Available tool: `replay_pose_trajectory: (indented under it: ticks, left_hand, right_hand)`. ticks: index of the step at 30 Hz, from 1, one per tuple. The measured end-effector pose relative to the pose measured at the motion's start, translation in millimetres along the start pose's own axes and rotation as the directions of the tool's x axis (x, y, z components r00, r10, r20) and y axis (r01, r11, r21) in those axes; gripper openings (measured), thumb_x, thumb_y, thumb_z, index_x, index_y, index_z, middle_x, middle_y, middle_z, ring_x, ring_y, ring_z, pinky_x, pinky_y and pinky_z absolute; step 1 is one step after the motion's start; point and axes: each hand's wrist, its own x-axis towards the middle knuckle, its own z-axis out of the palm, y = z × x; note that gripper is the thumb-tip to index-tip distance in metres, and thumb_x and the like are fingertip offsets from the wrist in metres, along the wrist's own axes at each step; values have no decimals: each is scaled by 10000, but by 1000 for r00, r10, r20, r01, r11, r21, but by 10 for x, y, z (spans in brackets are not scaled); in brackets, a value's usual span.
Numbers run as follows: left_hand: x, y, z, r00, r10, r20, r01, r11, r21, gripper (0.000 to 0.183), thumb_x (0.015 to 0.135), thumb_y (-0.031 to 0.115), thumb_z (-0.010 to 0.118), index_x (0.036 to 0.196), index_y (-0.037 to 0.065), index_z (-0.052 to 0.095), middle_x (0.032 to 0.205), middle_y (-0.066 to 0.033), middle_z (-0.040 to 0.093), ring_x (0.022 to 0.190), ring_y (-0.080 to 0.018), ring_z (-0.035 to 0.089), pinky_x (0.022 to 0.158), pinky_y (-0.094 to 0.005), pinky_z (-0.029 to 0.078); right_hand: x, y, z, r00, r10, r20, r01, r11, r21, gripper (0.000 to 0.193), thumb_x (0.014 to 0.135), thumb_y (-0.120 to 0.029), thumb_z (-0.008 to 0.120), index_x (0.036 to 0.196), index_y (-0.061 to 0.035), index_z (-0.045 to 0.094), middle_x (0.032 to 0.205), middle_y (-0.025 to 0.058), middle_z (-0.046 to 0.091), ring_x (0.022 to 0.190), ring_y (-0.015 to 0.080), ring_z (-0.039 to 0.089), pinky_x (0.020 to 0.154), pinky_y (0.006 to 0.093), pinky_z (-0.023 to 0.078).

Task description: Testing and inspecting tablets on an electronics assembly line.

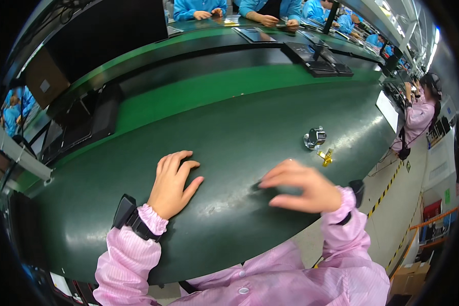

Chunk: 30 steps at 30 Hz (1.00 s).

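Observation:
My left hand (174, 184) rests palm down on the dark green tabletop (224, 127), its fingers spread and nothing under them that I can see. Over the table to the right, my right hand (302, 187) is slightly blurred, thumb and fingers apart. A small dark patch shows at its fingertips; whether it is a thing or a shadow I cannot make out. Beyond that hand stands a silver device like a hand tally counter (317, 136). A shiny gold-coloured piece (326, 157), perhaps a clip, lies just in front of it.
Behind the table runs a green conveyor belt (188, 100), with black flat panels (319, 60) on the ledge beyond. A large dark screen (112, 38) is at the far left. Co-workers in blue sit across the line; a person in pink (419, 113) stands at the right.

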Motion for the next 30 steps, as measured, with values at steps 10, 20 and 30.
replay_pose_trajectory:
  ticks: [10,20,30]
  left_hand:
    - [630,232,348,999,-38,-34,38,999,-17,483,864,152,693,1291,22,506,1369,-174,510,1263,-370,485,1071,-446,368]
    - [2869,667,1742,964,129,-232,-149,986,-69,482,886,240,696,1337,171,543,1288,-197,511,1230,-387,493,1028,-434,423]
    - [4579,1038,2773,976,190,-109,-164,962,216,396,847,458,687,1198,279,658,944,-143,686,876,-332,677,729,-429,545]
  right_hand:
    - [-1576,2189,-1304,445,305,-842,-760,626,-174,334,894,-262,701,1138,-40,655,1114,145,645,995,274,620,856,368,497]
    - [-1130,2687,-1525,395,314,-863,-741,665,-97,205,852,-255,713,919,-61,707,979,116,633,933,279,634,839,371,500]
    - [-1100,2447,-1606,357,421,-834,-750,661,12,167,839,-211,704,877,-48,700,943,106,628,895,274,630,821,376,497]
